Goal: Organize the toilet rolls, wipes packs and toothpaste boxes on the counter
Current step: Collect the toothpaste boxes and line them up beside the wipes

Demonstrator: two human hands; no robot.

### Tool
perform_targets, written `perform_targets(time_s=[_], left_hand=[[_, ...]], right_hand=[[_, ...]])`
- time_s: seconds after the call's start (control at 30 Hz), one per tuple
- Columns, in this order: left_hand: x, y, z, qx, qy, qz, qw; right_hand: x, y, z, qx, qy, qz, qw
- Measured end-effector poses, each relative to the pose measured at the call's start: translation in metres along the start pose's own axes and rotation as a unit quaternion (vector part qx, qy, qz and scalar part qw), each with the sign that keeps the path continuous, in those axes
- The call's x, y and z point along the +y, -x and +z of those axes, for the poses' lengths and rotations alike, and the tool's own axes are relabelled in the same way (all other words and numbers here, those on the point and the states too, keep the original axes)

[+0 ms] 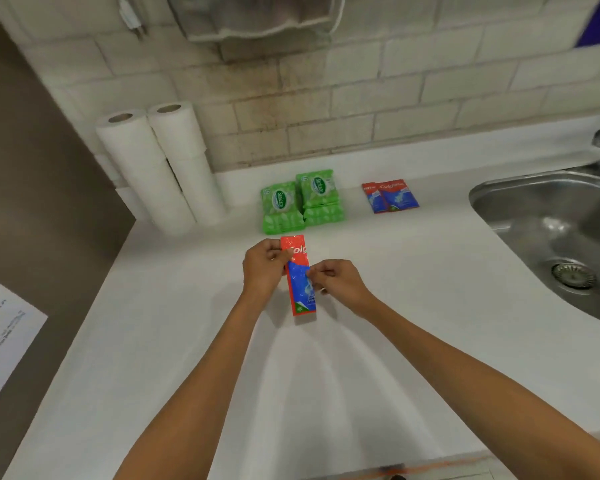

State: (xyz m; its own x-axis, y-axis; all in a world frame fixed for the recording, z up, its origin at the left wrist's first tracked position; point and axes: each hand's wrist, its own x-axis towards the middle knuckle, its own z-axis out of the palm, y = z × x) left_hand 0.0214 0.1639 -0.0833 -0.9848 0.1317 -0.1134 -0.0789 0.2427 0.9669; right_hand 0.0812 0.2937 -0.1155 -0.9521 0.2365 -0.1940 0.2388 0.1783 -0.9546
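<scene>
On the white counter (395,306), the toilet rolls (160,168) stand stacked far left of the grip. The wipes packs (302,202) sit just beyond it, and two standing boxes (390,197) beyond and right. The toothpaste box (300,289) looks light, stiff and slick, best taken by its long edges. The left hand (262,268) pinches its far end and the right hand (336,277) its right edge, forearms outstretched.

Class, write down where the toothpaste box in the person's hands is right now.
Head view: the toothpaste box is mid-frame, pinched between the left hand and right hand, just in front of the green wipes packs, left of the sink.
</scene>
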Motion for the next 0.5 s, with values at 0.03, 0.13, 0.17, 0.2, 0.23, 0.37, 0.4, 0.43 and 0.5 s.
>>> perform_targets(time_s=[0.03, 0.13, 0.17, 0.2, 0.23, 0.37, 0.4, 0.43, 0.5], left_hand=[[0.004, -0.003, 0.016, -0.006, 0.011, -0.003, 1.000], [0.012, -0.017, 0.060, -0.022, 0.033, -0.010, 0.999], [0.014, -0.022, 0.075, -0.029, 0.039, -0.012, 0.999], [0.017, -0.026, 0.090, -0.037, 0.041, -0.012, 0.998], [0.020, -0.029, 0.105, -0.044, 0.040, -0.016, 0.998], [0.029, -0.041, 0.158, -0.073, 0.010, -0.019, 0.997], [0.030, -0.044, 0.169, -0.078, 0.002, -0.016, 0.997], [0.030, -0.046, 0.179, -0.079, -0.008, -0.011, 0.997], [0.030, -0.052, 0.196, -0.077, -0.021, -0.004, 0.997]], right_hand=[[0.002, -0.003, -0.016, 0.010, -0.001, 0.000, 1.000], [0.007, -0.013, -0.060, 0.028, 0.003, -0.002, 1.000], [0.008, -0.017, -0.074, 0.035, 0.004, -0.004, 0.999], [0.010, -0.021, -0.088, 0.044, 0.002, -0.005, 0.999], [0.012, -0.026, -0.102, 0.052, -0.002, -0.005, 0.999], [0.023, -0.047, -0.153, 0.071, -0.003, 0.012, 0.997], [0.026, -0.053, -0.165, 0.076, -0.001, 0.015, 0.997], [0.028, -0.059, -0.175, 0.083, 0.001, 0.017, 0.996], [0.034, -0.072, -0.197, 0.101, 0.004, 0.024, 0.995]])
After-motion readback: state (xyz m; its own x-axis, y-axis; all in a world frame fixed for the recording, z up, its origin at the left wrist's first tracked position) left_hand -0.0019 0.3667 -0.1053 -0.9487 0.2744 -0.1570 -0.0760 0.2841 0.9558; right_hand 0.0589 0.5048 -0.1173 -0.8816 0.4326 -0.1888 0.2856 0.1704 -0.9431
